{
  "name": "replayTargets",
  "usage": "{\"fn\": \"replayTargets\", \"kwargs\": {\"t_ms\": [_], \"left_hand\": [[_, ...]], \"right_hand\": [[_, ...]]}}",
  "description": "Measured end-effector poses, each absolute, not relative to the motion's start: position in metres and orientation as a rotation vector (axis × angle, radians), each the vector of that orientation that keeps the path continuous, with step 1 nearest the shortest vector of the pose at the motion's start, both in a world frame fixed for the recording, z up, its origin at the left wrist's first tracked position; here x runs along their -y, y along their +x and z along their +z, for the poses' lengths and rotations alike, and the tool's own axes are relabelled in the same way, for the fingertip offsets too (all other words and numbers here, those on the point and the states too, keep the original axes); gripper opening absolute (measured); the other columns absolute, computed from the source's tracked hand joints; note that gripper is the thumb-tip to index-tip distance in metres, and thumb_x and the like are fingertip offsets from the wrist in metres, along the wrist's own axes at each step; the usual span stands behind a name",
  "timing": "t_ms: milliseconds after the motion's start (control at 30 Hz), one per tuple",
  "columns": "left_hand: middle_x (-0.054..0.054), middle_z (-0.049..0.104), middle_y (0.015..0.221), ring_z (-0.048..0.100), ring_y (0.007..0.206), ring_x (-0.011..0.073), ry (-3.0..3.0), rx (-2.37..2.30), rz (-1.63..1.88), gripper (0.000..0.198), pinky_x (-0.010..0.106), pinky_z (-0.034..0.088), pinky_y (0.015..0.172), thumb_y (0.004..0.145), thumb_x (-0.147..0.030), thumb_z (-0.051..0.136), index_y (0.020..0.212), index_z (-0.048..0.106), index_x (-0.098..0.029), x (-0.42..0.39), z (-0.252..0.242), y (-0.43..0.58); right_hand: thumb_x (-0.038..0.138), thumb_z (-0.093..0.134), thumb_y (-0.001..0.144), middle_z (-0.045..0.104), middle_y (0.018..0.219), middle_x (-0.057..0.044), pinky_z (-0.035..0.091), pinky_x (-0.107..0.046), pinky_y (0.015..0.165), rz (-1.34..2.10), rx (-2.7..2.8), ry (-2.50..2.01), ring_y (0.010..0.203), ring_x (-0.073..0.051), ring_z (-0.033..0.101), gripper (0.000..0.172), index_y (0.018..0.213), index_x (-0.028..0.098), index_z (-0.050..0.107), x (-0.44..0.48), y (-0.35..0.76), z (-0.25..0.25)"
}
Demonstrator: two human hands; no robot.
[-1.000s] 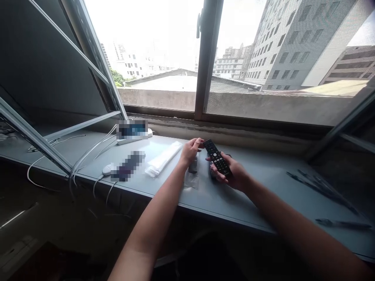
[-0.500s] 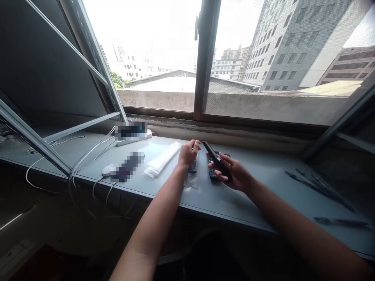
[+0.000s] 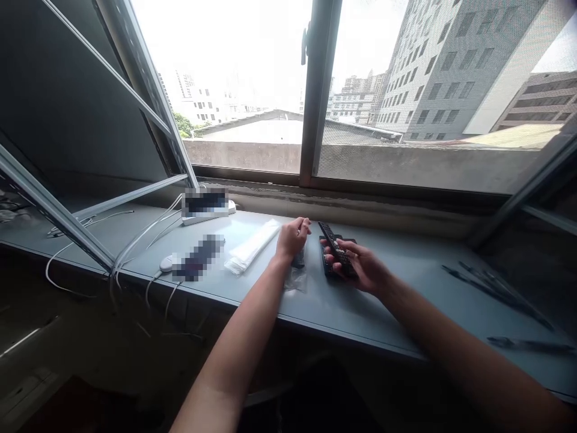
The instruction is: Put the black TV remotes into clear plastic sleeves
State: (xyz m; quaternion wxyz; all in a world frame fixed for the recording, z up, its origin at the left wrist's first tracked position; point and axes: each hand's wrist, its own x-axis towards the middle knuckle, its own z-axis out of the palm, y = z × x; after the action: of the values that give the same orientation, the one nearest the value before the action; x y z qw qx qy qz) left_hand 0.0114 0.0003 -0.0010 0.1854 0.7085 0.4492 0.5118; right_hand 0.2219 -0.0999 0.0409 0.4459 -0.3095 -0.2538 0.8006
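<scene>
My right hand (image 3: 367, 264) is wrapped round a black remote control (image 3: 334, 243), its button side up and tilted. Beneath it another black remote (image 3: 325, 260) lies on the grey table (image 3: 396, 319), partly covered by the hand. My left hand (image 3: 292, 237) is closed above a clear plastic bag (image 3: 296, 281) with something dark in it; whether the fingers hold anything is hidden. To the left of that hand lies a stack of white plastic sleeves (image 3: 252, 246).
A blurred-out device (image 3: 198, 257) and a round white charger (image 3: 166, 263) with cables lie at the left. Behind them is a white power strip (image 3: 210, 215). A metal frame (image 3: 92, 237) slants at the far left. Several dark pens (image 3: 532, 344) lie at the right.
The remote in my right hand has turned, so its buttons now face up instead of its edge. My left hand has stayed nearly in place. The view has shifted slightly.
</scene>
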Motion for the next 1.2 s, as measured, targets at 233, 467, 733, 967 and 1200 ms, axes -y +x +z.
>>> {"fn": "replayTargets", "kwargs": {"t_ms": [233, 467, 733, 967, 1200], "left_hand": [[0.003, 0.082, 0.090, 0.076, 0.084, 0.0198, 1.995, -1.300, 1.396, 0.036, 0.030, 0.054, 0.087, 0.113, -0.043, 0.047, 0.106, 0.078, -0.025, 0.0005, 0.0006, 0.0121], [0.002, 0.082, 0.087, 0.075, 0.082, 0.0190, 1.971, -1.275, 1.447, 0.037, 0.029, 0.054, 0.085, 0.113, -0.042, 0.048, 0.104, 0.078, -0.024, -0.0004, 0.0002, 0.0120], [0.003, 0.082, 0.087, 0.075, 0.081, 0.0190, 1.982, -1.271, 1.445, 0.037, 0.030, 0.054, 0.084, 0.113, -0.042, 0.048, 0.105, 0.079, -0.023, 0.0006, -0.0001, 0.0116], [0.002, 0.081, 0.085, 0.074, 0.078, 0.0187, 1.993, -1.259, 1.455, 0.037, 0.030, 0.053, 0.083, 0.113, -0.042, 0.048, 0.104, 0.079, -0.024, -0.0009, -0.0020, 0.0117], [0.002, 0.082, 0.086, 0.075, 0.081, 0.0192, 1.997, -1.280, 1.416, 0.037, 0.029, 0.054, 0.085, 0.113, -0.041, 0.047, 0.103, 0.078, -0.024, 0.0014, 0.0006, 0.0114]], "right_hand": [[0.040, 0.058, 0.109, 0.078, 0.103, -0.015, 0.052, -0.026, 0.045, 1.978, 0.654, -0.774, 0.068, -0.020, 0.067, 0.037, 0.135, 0.015, 0.069, 0.0970, 0.2248, 0.0398], [0.035, 0.058, 0.110, 0.067, 0.086, -0.006, 0.055, -0.024, 0.047, 2.003, 0.644, -0.667, 0.064, -0.017, 0.060, 0.033, 0.133, 0.015, 0.071, 0.0963, 0.2218, 0.0370], [0.024, 0.061, 0.106, 0.079, 0.115, -0.017, 0.066, -0.028, 0.055, 1.942, 0.689, -0.776, 0.082, -0.022, 0.076, 0.026, 0.129, 0.015, 0.069, 0.0947, 0.2254, 0.0373], [0.037, 0.054, 0.111, 0.065, 0.086, -0.005, 0.046, -0.020, 0.035, 2.016, 0.664, -0.655, 0.056, -0.015, 0.051, 0.030, 0.130, 0.019, 0.070, 0.0966, 0.2251, 0.0401], [0.024, 0.056, 0.110, 0.075, 0.098, -0.011, 0.068, -0.028, 0.061, 1.856, 0.477, -0.824, 0.078, -0.020, 0.073, 0.022, 0.126, 0.016, 0.070, 0.0933, 0.2211, 0.0421]]}}
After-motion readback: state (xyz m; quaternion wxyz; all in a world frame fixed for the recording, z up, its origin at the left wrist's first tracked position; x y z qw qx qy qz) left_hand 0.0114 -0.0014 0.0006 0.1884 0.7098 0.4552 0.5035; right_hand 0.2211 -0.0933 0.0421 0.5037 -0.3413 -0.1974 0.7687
